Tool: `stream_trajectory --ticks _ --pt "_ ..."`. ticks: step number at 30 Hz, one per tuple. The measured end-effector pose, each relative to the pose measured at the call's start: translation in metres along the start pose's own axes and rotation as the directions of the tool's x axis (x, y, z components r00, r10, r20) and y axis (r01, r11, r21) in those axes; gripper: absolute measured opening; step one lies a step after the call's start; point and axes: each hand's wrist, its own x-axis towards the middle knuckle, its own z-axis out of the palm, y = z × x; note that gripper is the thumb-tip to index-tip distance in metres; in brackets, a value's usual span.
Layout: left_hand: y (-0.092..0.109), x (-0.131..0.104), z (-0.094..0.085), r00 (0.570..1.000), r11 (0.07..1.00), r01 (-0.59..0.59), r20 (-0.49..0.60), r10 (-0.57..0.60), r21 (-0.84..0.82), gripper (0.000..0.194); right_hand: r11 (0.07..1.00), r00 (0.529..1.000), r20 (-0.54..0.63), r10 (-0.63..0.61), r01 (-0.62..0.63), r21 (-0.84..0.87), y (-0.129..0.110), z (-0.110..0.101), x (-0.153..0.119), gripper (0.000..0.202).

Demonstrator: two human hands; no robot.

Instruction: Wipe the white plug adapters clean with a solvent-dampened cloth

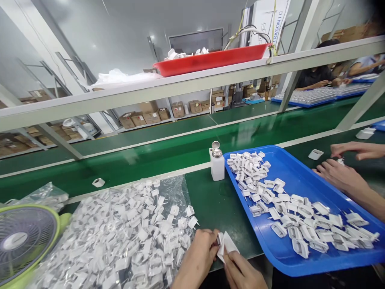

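Hands meet at the table's near edge: left hand (200, 251) pinches a small white plug piece (219, 239), right hand (240, 271) presses a white cloth (228, 245) against it. Likely light, stiff plastic, best gripped by its sides. Heaped parts on plastic (126, 233) lie left, blue tray (300, 257) right, dispenser bottle (217, 162) beyond.

Both hands low at near edge, close together, almost touching. Left hand (198, 257) comes in from near left, fingers curled in, pinching at fingertips. Right hand (242, 273) just right of it, knuckles up, thumb pressed toward left fingertips.
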Motion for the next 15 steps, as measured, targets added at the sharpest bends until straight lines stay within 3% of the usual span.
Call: stream_trajectory --ticks 8,15 --pt "0.0 -0.001 0.0 0.999 0.999 0.025 0.021 -0.024 -0.026 0.022 0.987 0.992 0.056 0.113 -0.118 0.113 0.0 -0.008 0.015 0.031" --pt "0.001 0.003 0.003 0.997 0.996 0.072 0.026 -0.071 -0.052 0.016 0.985 0.986 0.087 0.146 -0.152 0.076 0.002 -0.015 0.037 0.029"
